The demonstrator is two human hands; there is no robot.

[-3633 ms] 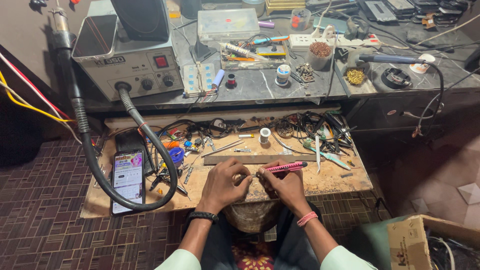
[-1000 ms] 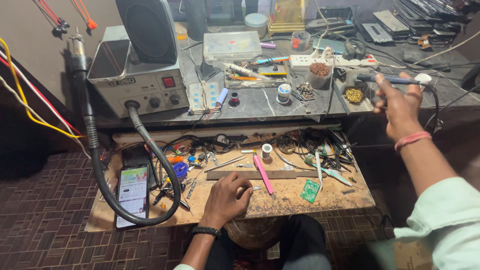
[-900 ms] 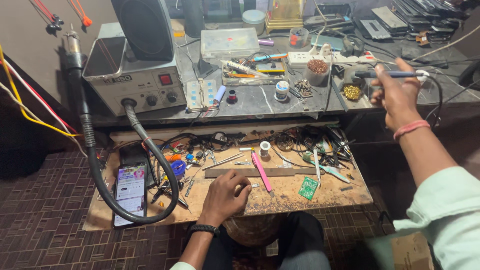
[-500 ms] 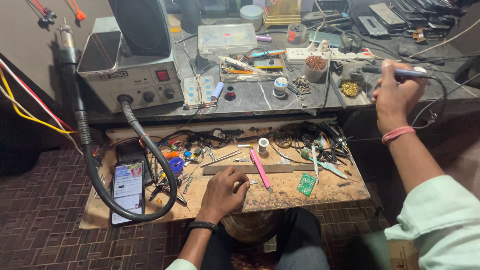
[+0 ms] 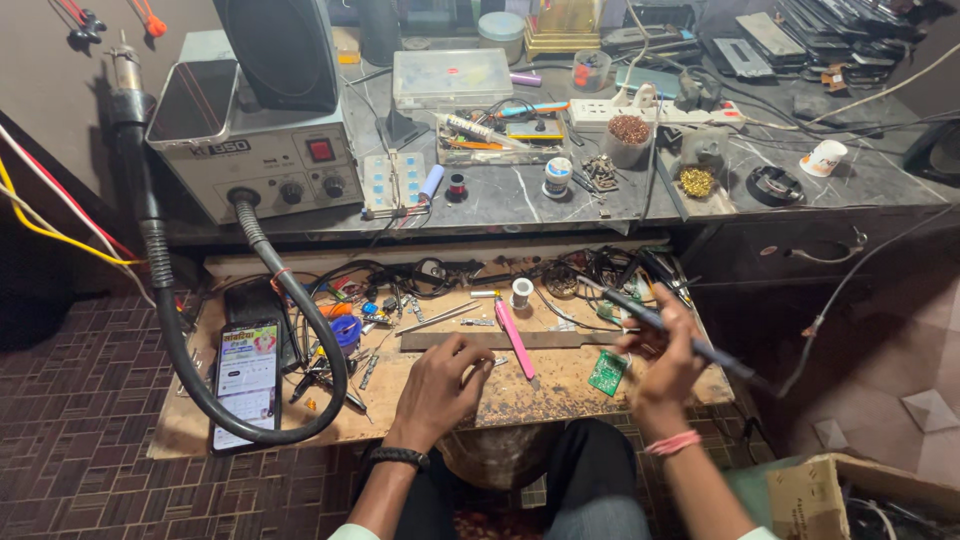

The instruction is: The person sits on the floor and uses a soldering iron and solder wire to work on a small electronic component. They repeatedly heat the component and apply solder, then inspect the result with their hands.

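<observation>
My right hand (image 5: 668, 362) grips a dark soldering iron (image 5: 640, 316) by its handle, tip pointing up-left over the right part of the wooden board (image 5: 540, 398); its cable trails off to the right. A small green circuit board (image 5: 607, 373) lies just left of that hand. My left hand (image 5: 440, 385) rests curled on the board's middle, fingers pressed on something small that I cannot make out. A pink screwdriver (image 5: 515, 338) lies between the hands, next to a dark metal strip (image 5: 480, 340).
A smartphone (image 5: 247, 382) with a lit screen lies at the board's left, ringed by the black hose (image 5: 200, 385) of a grey hot-air station (image 5: 250, 140). Tangled wires, tweezers and solder litter the board's back. The upper bench carries a power strip (image 5: 650, 112), boxes and tools. A cardboard box (image 5: 860, 500) sits low right.
My right hand reached to the upper bench, took the soldering iron and has brought it down to the wooden board. The pink screwdriver was laid down. My left hand stayed put.
</observation>
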